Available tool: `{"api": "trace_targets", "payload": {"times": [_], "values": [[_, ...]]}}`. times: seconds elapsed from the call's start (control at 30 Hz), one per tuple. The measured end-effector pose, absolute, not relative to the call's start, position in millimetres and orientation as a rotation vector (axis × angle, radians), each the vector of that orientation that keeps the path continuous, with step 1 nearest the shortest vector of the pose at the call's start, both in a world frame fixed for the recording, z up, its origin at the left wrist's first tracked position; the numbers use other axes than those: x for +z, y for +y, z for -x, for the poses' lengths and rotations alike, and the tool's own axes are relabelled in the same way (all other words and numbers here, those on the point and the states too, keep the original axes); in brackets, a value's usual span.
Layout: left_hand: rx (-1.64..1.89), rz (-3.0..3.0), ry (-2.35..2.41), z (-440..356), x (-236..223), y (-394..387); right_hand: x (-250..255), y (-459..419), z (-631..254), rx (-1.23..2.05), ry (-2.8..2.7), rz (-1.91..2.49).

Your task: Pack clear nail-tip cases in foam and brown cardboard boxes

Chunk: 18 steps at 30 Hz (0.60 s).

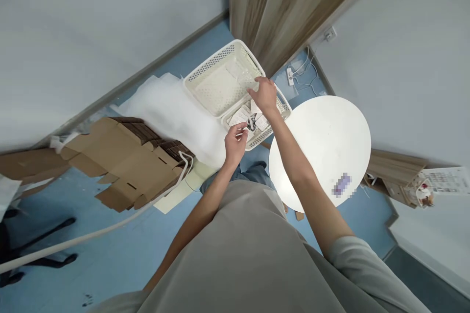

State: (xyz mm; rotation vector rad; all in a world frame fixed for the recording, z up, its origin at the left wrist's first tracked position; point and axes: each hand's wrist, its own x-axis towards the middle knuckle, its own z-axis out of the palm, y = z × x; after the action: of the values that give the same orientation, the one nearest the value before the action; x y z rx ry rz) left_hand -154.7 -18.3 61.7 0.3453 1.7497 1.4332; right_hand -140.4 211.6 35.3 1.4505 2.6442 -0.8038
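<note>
A cream perforated plastic basket [216, 66] stands on the blue floor ahead of me. Several white packets or cards [239, 116] lie in its near end. My right hand [263, 95] reaches into the basket with its fingers curled down on a white packet beside a small dark item [251, 122]. My left hand [235, 141] hovers at the basket's near rim, fingers pinched together toward that same dark item. What the pinch holds, if anything, is too small to make out.
A round white table [323, 142] stands to the right. White foam sheeting [172, 107] and a stack of flattened cardboard boxes [128, 156] lie on the left. A power strip with cables [292, 76] sits by the wooden door. A white cord [91, 234] runs across the floor.
</note>
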Motion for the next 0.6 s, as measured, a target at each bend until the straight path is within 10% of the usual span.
{"api": "trace_targets", "payload": {"times": [0.6], "values": [[1.516, -0.125, 1.830, 176.5, 51.3, -57.4, -31.8, 240.2, 214.9, -0.378, 2.317, -1.346]]}}
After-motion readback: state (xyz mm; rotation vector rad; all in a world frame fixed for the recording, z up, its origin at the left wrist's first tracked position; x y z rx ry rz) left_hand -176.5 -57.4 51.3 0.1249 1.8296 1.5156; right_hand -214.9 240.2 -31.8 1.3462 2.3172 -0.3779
